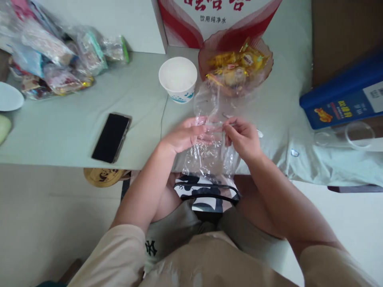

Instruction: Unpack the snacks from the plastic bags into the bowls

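Note:
Both my hands hold a clear plastic bag (209, 153) at the near edge of the table (74, 123), above my lap. My left hand (187, 134) grips the bag's left side with fingers curled round it. My right hand (243, 137) pinches the bag's upper right edge between thumb and fingers. The bag hangs crumpled between them and rises toward a reddish glass bowl (263, 69) filled with yellow-wrapped sweets (233, 65). A white paper cup (178, 79) stands just left of the bowl.
A black phone (111, 137) lies on the table to the left. Several clear bags of packets (56, 59) are piled at the far left by a white dish (8, 97). A red-and-white box (215, 18) stands behind the bowl. A blue box (344, 97) lies right.

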